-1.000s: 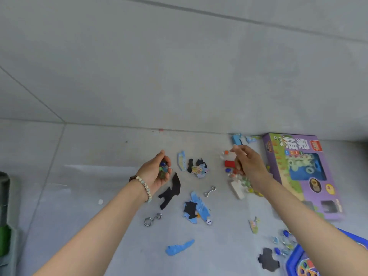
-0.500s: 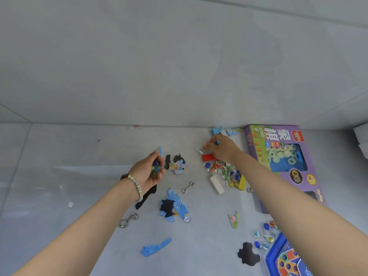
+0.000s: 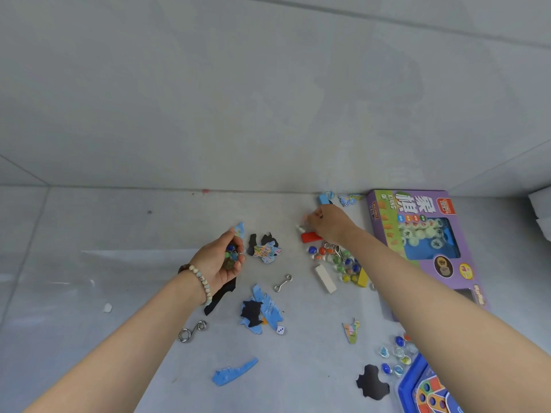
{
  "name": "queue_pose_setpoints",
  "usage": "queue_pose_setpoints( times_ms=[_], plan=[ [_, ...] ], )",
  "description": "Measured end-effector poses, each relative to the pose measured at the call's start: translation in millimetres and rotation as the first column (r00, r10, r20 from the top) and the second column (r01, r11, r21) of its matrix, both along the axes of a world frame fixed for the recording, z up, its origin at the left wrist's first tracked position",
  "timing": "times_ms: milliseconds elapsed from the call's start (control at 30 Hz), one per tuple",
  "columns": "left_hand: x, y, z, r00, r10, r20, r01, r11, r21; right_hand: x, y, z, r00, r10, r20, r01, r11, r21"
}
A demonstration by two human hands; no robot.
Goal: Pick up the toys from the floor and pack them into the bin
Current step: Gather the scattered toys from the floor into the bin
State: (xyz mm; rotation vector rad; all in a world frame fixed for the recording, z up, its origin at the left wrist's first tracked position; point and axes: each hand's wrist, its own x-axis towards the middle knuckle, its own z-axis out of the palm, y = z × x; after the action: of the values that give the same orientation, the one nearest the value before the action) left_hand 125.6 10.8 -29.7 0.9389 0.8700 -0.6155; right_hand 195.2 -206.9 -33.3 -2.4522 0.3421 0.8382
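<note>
Grey floor (image 3: 119, 263), left hand (image 3: 222, 259) grip cupping marbles (image 3: 231, 253), right hand (image 3: 329, 223) grip unclear.

Soft, even, cool light fills the scene, fairly bright, with no hard shadows; only faint dark smudges lie under the arms. A pale band of glare runs across the grey floor (image 3: 89, 263) toward its left edge, with a dimmer sheen below it. Wide-angle distortion bends the tile seams and the wall line near the edges. The right hand (image 3: 326, 225) is slightly smeared by motion; the left hand (image 3: 222, 260) looks sharper.
</note>
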Motion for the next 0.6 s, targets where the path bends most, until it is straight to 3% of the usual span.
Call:
queue_pose_setpoints(
  times_ms=[67,100,167,233,267,333,400,433,500,600],
  plan=[
    [-0.7,0.4,0.0,1.000,0.001,0.002,-0.001,1.000,0.003,-8.9,-0.3,12.3,0.980,-0.187,-0.065,0.198,0.910,0.363],
    [-0.7,1.0,-0.2,1.000,0.004,0.003,-0.004,1.000,0.004,-14.7,-0.5,20.5,0.955,-0.263,-0.140,0.295,0.773,0.562],
    [-0.5,1.7,-0.7,1.000,0.007,0.002,-0.007,1.000,0.003,-28.2,0.0,35.6,0.900,-0.290,-0.326,0.423,0.401,0.812],
    [-1.3,1.1,-0.9,1.000,0.007,-0.001,-0.006,1.000,0.004,-39.4,5.3,46.6,0.853,-0.222,-0.472,0.496,0.063,0.866],
    [-1.9,0.8,-0.7,1.000,0.006,-0.004,-0.006,1.000,0.006,-42.7,8.4,49.9,0.833,-0.198,-0.516,0.518,-0.047,0.854],
    [-2.8,0.8,-0.5,1.000,0.004,-0.010,-0.004,1.000,0.010,-44.8,13.7,53.2,0.811,-0.204,-0.548,0.530,-0.140,0.836],
    [-3.5,2.3,-0.1,1.000,0.006,-0.014,-0.006,1.000,0.011,-41.5,15.1,52.2,0.813,-0.277,-0.512,0.511,-0.082,0.855],
    [-3.5,3.4,0.0,1.000,0.007,-0.018,-0.006,1.000,0.010,-38.7,13.3,49.8,0.821,-0.322,-0.472,0.499,0.002,0.867],
    [-2.9,5.8,-0.1,1.000,0.010,-0.025,-0.010,1.000,0.007,-34.2,6.4,44.3,0.860,-0.372,-0.350,0.460,0.267,0.847],
    [-3.2,6.3,-0.4,1.000,0.010,-0.024,-0.010,1.000,0.004,-34.3,-5.1,33.4,0.938,-0.310,-0.153,0.327,0.654,0.682]
  ],
)
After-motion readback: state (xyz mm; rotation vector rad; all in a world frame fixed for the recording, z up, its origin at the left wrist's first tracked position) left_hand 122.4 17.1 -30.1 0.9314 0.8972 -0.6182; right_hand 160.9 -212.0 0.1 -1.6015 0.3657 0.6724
